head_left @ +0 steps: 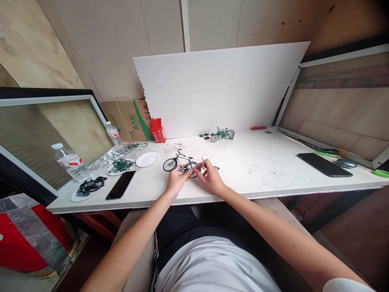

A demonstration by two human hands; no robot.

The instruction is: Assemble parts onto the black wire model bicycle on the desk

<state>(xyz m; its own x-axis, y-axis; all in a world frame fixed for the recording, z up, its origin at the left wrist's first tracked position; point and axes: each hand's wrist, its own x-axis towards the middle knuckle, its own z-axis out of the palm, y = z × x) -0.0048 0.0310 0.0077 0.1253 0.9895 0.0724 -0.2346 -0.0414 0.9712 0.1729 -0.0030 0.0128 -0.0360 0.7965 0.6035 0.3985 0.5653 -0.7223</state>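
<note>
Gripping the black bicycle (185, 157): left hand (178, 178) curled, right hand (209, 177) pinching.

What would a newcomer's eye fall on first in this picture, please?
Probably the miniature black bicycle, in the person's hands near the front edge of the white table. The large white board standing at the back is also striking, with a small green bicycle before it.

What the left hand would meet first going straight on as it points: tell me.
The black model bicycle, which the left hand holds, comes first. Beyond, the line seems to head toward the green bicycle, though depth is unclear.
</note>
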